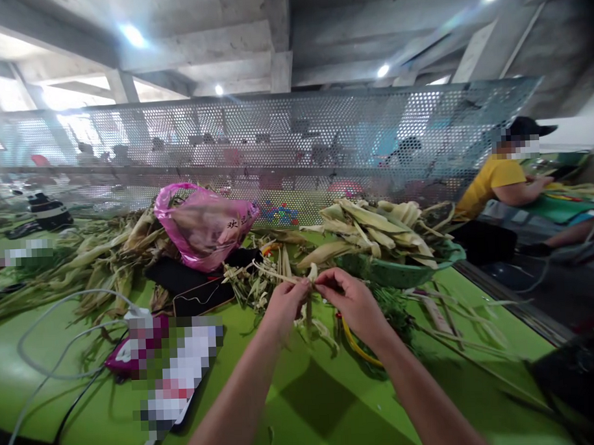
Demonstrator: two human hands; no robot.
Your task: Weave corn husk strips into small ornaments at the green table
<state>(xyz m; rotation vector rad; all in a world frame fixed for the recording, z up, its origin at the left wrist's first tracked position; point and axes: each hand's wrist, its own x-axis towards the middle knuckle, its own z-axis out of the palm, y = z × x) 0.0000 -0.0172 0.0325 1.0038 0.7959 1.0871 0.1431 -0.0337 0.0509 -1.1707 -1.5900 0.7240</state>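
Both hands meet over the middle of the green table [352,402]. My left hand [290,300] pinches a pale corn husk piece [312,274], thumb against fingers. Close on its right, my right hand [345,292] has its fingertips pressed together at the same piece. Thin husk strips [320,325] hang and lie beneath the fingers. A heap of small cut husk pieces [248,286] lies just left of my left hand. Beside my right wrist there is a yellow ring-shaped thing [354,347] next to dark green stringy material [390,303].
A green basin [401,271] heaped with dry husks stands at the back right. A pink plastic bag [204,229], a power strip [131,351] with cables and a phone [185,375] are left. A person in yellow [504,173] sits right, beyond a perforated metal screen [274,132].
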